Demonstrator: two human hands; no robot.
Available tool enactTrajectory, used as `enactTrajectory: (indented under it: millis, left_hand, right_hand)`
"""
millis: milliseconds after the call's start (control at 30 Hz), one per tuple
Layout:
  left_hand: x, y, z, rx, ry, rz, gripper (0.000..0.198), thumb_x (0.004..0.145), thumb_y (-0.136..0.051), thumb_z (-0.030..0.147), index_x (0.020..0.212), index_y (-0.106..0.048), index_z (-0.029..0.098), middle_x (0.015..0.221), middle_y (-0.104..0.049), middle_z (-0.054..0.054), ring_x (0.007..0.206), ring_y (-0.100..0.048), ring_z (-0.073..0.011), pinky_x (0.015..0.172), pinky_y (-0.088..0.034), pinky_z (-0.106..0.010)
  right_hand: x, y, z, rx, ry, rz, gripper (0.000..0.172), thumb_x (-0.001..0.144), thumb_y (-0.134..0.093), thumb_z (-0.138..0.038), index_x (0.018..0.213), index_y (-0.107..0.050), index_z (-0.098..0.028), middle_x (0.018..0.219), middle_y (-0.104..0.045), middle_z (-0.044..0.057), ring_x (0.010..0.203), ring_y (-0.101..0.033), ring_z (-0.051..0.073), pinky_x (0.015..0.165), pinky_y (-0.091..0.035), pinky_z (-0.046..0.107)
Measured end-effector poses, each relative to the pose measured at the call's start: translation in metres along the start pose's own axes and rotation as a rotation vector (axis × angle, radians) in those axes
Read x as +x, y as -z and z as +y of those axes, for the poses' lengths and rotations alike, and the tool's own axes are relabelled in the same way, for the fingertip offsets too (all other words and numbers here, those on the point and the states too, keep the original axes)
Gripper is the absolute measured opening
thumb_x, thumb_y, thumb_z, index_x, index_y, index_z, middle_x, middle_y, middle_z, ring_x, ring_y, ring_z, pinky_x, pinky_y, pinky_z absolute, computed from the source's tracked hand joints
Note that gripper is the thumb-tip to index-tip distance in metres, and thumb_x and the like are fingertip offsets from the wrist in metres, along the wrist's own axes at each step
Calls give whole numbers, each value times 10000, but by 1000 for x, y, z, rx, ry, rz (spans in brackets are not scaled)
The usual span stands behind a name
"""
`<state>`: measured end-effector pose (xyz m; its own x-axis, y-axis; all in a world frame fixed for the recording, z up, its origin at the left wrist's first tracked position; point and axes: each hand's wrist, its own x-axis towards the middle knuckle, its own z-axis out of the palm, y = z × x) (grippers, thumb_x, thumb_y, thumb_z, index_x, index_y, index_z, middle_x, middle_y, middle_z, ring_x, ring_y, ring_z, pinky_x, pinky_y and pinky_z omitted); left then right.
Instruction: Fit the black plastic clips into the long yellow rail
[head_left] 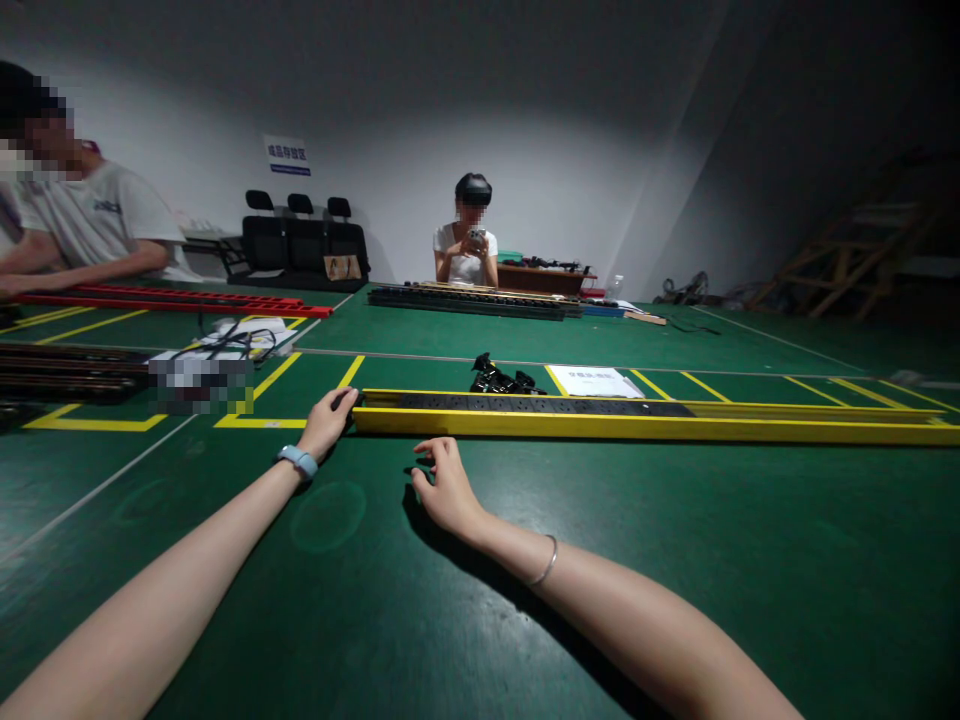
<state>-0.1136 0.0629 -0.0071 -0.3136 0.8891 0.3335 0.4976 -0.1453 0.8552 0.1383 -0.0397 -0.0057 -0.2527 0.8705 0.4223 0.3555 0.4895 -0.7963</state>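
A long yellow channel (637, 427) lies across the green table, with a black socket strip (540, 404) inside its left part. My left hand (327, 422) is at the channel's left end, its fingers closed around something dark that is too hidden to make out. Just in front of the channel, my right hand (448, 487) rests near the table with its fingers curved and apart, holding nothing.
Behind the channel are a pile of black parts (504, 378) and a white paper sign (594, 382). Black bars (480, 303) lie farther back. At left are red rails (180, 298), dark strips (71, 374) and cables (232, 340). Two people sit beyond.
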Motion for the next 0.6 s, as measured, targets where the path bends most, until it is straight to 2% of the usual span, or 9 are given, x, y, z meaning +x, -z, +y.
enactTrajectory:
  millis: [333,600]
  left_hand:
    - [0,1,4,-33,41,-30,639,742,-577,599,1208,-568,161,1225,-599,-129,1134,-546,-258,985,-389,-361]
    - [-5,5,10,-96,48,-40,662,709,-567,665,1096,-661,136,1051,-685,-111,914,-623,-244,825,-465,-326]
  right_hand:
    - [0,1,-1,1,3,-1,255,791,-524,-132,1035,-515,-205,1062,-434,46,987,-506,155,904,-468,341]
    - [0,1,-2,-15,3,-1,258,787,-527,-128,1031,-520,-211,1063,-438,46,1000,-503,161,907,-465,350]
